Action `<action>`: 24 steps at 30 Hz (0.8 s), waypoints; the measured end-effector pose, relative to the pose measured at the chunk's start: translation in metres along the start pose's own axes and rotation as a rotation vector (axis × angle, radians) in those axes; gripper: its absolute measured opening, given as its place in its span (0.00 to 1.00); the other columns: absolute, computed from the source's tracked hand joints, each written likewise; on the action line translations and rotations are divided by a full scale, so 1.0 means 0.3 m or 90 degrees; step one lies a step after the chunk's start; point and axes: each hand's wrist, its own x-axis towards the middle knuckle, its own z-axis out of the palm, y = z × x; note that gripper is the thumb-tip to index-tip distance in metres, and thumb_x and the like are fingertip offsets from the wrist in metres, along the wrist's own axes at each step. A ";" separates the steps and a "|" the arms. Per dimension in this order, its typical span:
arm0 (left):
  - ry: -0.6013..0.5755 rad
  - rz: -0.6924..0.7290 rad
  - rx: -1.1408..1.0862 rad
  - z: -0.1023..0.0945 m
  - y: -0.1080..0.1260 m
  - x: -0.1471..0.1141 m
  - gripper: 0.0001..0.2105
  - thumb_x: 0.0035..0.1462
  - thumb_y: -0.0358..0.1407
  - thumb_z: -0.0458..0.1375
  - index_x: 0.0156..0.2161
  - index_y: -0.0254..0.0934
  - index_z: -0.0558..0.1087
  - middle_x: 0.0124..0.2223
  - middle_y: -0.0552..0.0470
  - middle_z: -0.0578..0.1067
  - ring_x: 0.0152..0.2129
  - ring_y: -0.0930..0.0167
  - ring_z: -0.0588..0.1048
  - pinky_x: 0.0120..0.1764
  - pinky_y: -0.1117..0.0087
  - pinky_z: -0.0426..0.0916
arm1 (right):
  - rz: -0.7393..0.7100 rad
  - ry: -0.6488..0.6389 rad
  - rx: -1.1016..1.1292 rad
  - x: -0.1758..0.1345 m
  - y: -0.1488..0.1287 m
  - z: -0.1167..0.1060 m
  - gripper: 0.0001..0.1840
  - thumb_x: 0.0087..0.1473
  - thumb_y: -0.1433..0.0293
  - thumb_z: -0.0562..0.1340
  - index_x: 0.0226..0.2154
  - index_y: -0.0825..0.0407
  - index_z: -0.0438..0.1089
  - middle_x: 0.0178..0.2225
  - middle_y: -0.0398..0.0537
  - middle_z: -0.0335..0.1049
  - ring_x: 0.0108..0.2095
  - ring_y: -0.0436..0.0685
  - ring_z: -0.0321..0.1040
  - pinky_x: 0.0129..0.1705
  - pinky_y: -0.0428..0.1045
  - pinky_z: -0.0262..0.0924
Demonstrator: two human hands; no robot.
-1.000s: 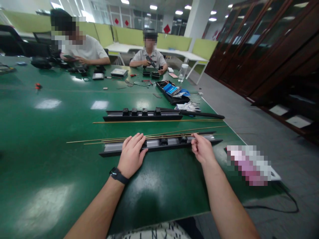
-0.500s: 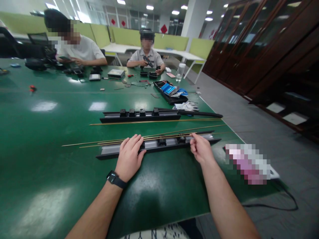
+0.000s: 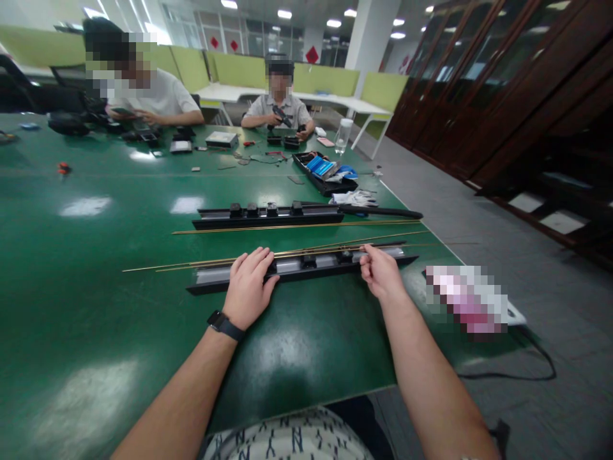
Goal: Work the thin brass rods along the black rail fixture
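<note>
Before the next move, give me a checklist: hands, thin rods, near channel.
1. Left hand across near channel: ok.
2. Right hand pinching at thin rods: looks ok; how many, cannot tell.
3. These thin rods lined up: not ok, one angles away.
4. Black blocks in near channel all visible: cannot tell, left hand hides part.
5. Far channel apart from both hands: ok.
6. Hands gloved: not ok, bare; white gloves lie beyond far channel.

Two channels (image 3: 311, 273) — one wristwatch (image 3: 224, 324).
</note>
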 end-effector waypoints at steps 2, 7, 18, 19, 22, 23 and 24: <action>0.001 0.002 0.000 0.001 -0.002 0.000 0.21 0.64 0.37 0.56 0.60 0.37 0.68 0.62 0.41 0.72 0.62 0.59 0.68 0.64 0.51 0.56 | -0.002 0.000 -0.003 0.000 -0.001 0.000 0.10 0.55 0.65 0.67 0.30 0.54 0.69 0.16 0.39 0.66 0.08 0.44 0.52 0.07 0.40 0.38; -0.008 0.000 0.001 0.000 0.000 0.003 0.21 0.63 0.36 0.57 0.60 0.37 0.68 0.62 0.41 0.72 0.61 0.59 0.68 0.64 0.52 0.56 | 0.006 0.000 -0.013 -0.010 -0.012 0.010 0.09 0.57 0.66 0.65 0.30 0.54 0.68 0.15 0.38 0.66 0.08 0.44 0.51 0.07 0.39 0.38; -0.015 -0.005 0.005 -0.001 0.002 0.003 0.22 0.63 0.37 0.57 0.61 0.37 0.67 0.63 0.42 0.71 0.63 0.61 0.67 0.65 0.53 0.55 | 0.008 -0.002 -0.016 -0.001 -0.009 0.009 0.08 0.58 0.66 0.64 0.31 0.53 0.68 0.16 0.38 0.66 0.08 0.44 0.52 0.06 0.40 0.38; -0.016 -0.005 0.003 -0.001 0.001 0.003 0.22 0.63 0.37 0.57 0.61 0.37 0.67 0.63 0.42 0.71 0.62 0.61 0.67 0.65 0.53 0.55 | 0.006 -0.002 -0.015 0.000 -0.008 0.007 0.08 0.58 0.66 0.64 0.31 0.54 0.68 0.16 0.39 0.66 0.08 0.44 0.52 0.06 0.40 0.38; -0.017 -0.008 0.002 -0.003 0.001 0.002 0.21 0.63 0.37 0.56 0.61 0.38 0.67 0.63 0.42 0.71 0.62 0.59 0.68 0.64 0.51 0.56 | 0.010 -0.002 -0.016 -0.001 -0.008 0.005 0.09 0.57 0.65 0.65 0.31 0.53 0.68 0.16 0.38 0.66 0.08 0.44 0.52 0.06 0.40 0.38; -0.017 -0.007 0.002 -0.003 0.001 0.003 0.21 0.63 0.37 0.56 0.61 0.38 0.67 0.63 0.42 0.71 0.62 0.59 0.68 0.64 0.51 0.56 | 0.012 -0.003 -0.014 -0.002 -0.009 0.006 0.10 0.56 0.64 0.66 0.31 0.53 0.68 0.15 0.38 0.66 0.08 0.44 0.52 0.06 0.40 0.38; -0.016 -0.005 0.003 -0.004 0.002 0.003 0.21 0.63 0.37 0.56 0.61 0.38 0.67 0.63 0.41 0.71 0.61 0.59 0.68 0.64 0.51 0.56 | 0.013 -0.005 -0.013 -0.003 -0.010 0.006 0.10 0.56 0.64 0.66 0.31 0.53 0.68 0.15 0.38 0.66 0.08 0.44 0.52 0.06 0.39 0.38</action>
